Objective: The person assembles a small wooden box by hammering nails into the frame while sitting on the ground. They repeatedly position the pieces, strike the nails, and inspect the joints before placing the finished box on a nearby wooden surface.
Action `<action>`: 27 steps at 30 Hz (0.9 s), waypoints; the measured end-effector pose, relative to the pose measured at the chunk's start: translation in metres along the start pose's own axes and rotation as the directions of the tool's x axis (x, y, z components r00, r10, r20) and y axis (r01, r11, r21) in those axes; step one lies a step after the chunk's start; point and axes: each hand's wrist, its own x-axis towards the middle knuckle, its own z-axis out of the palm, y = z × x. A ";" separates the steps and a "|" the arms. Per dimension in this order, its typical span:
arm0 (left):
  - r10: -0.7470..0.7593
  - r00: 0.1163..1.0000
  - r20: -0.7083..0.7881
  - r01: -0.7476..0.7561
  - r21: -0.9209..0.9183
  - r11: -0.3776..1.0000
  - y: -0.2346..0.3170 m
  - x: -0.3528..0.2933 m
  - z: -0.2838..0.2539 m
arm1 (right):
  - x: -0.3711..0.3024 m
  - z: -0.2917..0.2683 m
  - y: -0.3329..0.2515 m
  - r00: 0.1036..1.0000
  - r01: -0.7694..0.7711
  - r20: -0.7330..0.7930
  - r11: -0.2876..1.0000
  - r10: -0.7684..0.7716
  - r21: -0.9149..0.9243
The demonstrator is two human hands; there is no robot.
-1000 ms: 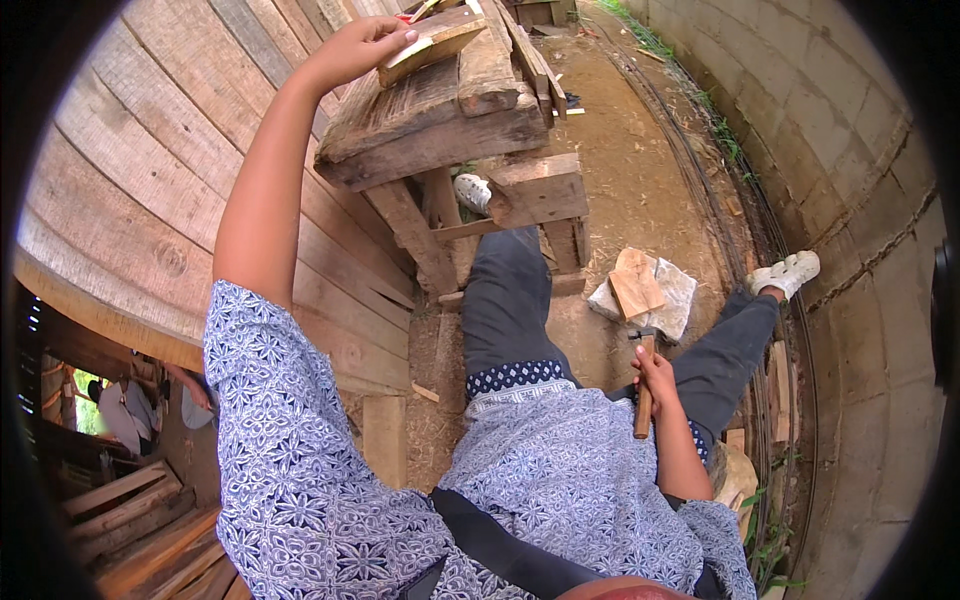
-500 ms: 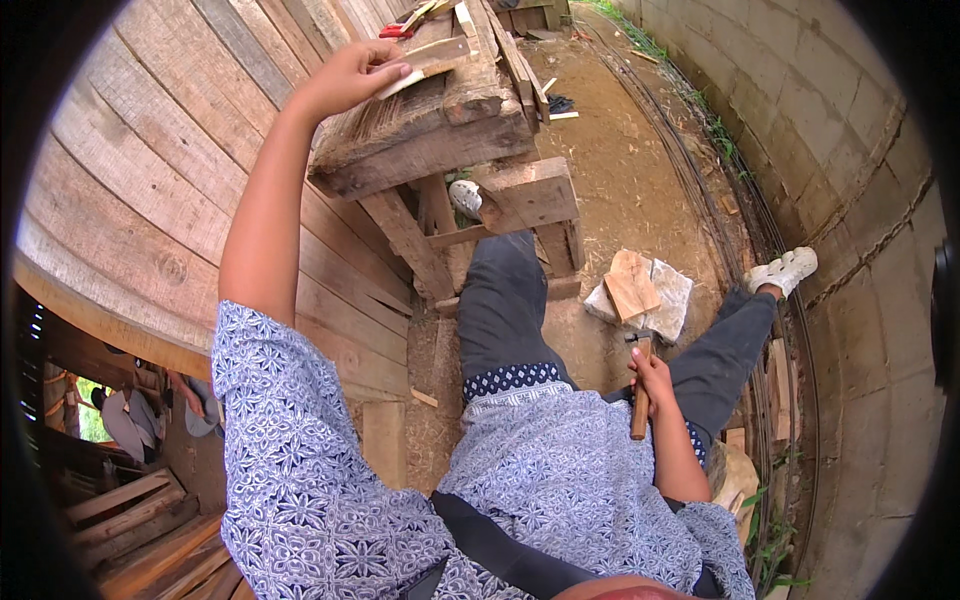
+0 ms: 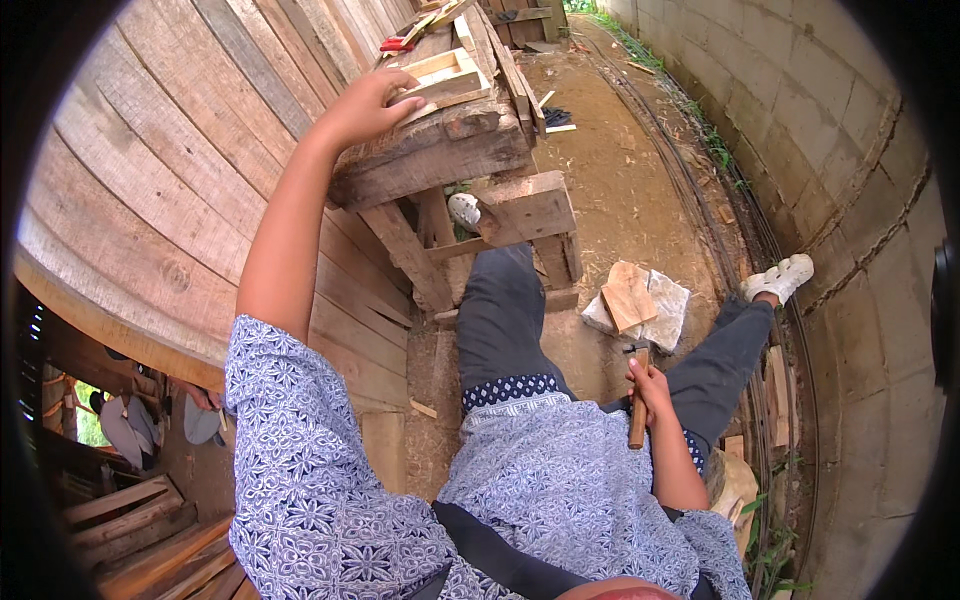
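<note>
My left hand (image 3: 375, 103) reaches to the workbench (image 3: 430, 160) at the upper middle. Its thumb and fingers are round the near left corner of a small, shallow wooden frame (image 3: 452, 88), which lies on the bench top with its hollow facing up. Low in front of my body, my right hand (image 3: 652, 392) is closed round the wooden handle of a hammer (image 3: 638, 425). The hammer's dark metal head points away from me, above my right thigh.
A wood block (image 3: 628, 297) rests on a pale stone (image 3: 665, 310) between my legs. Thin strips and a red tool (image 3: 396, 44) lie farther along the bench. A plank wall (image 3: 170, 200) stands left, a block wall (image 3: 850, 200) right. Another person (image 3: 128, 425) is at lower left.
The wooden frame has turned from a tilted, edge-on pose to lying with its hollow up, my left hand still at its corner. The hammer has barely moved.
</note>
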 end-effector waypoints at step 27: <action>0.158 0.891 -0.425 -0.320 -0.344 0.883 0.044 -0.035 -0.020 | 0.000 0.004 0.003 0.999 -0.042 -0.033 0.999 0.041 -0.033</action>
